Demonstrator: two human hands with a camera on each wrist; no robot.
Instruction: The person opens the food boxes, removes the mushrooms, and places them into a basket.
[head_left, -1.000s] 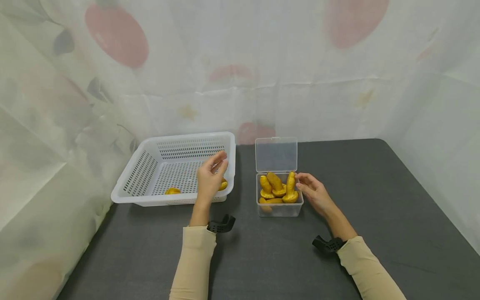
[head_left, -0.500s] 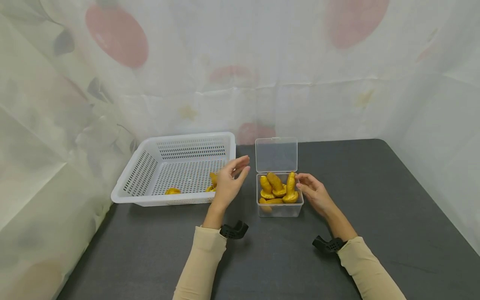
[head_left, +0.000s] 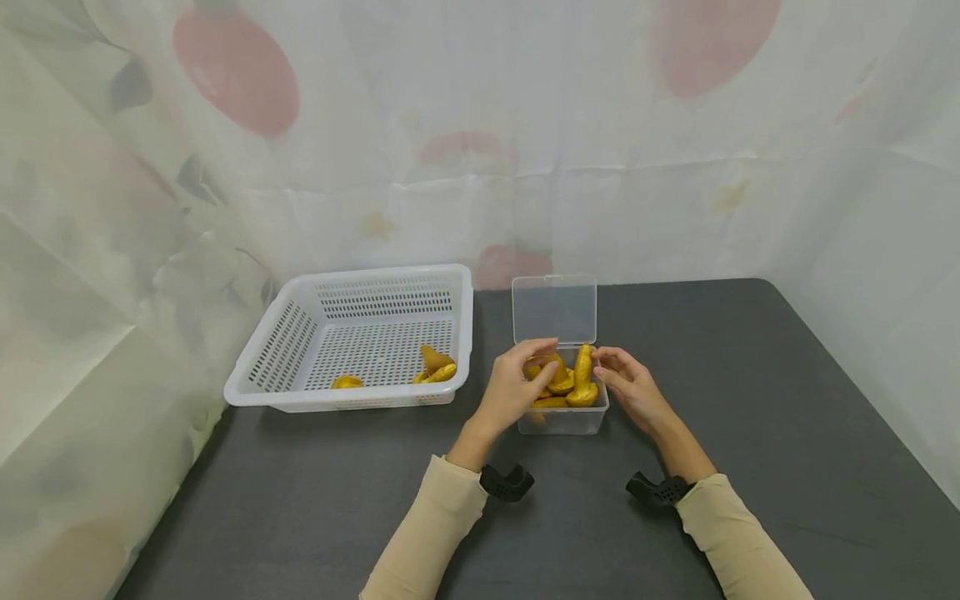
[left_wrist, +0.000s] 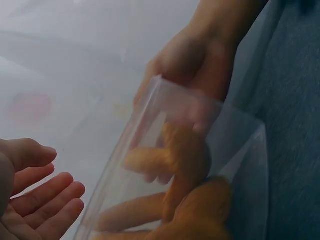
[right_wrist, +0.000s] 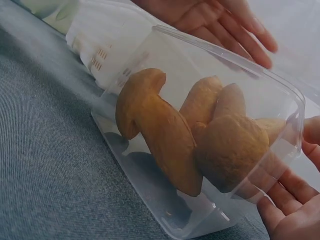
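Several yellow mushrooms (right_wrist: 165,135) lie in a clear plastic box (head_left: 562,423), its lid (head_left: 555,310) tipped up at the back. My left hand (head_left: 512,383) hovers over the box's left part, holding nothing and covering some mushrooms in the head view. In the left wrist view its fingers (left_wrist: 50,205) are loosely spread beside the box wall. My right hand (head_left: 633,390) rests against the outside of the box's right wall, fingers (right_wrist: 285,192) relaxed and seen partly through the plastic in the right wrist view. A mushroom stands stem up near the right rim.
A white slotted basket (head_left: 258,379) stands on the dark table (head_left: 585,517) to the left of the box. A few yellow mushrooms (head_left: 437,367) lie at its near right corner, and another yellow piece (head_left: 347,382) by its front wall. A patterned curtain (head_left: 600,125) hangs behind.
My left hand has moved right, from over the basket to over the box, uncovering mushrooms in the basket corner. The right hand stays at the box.
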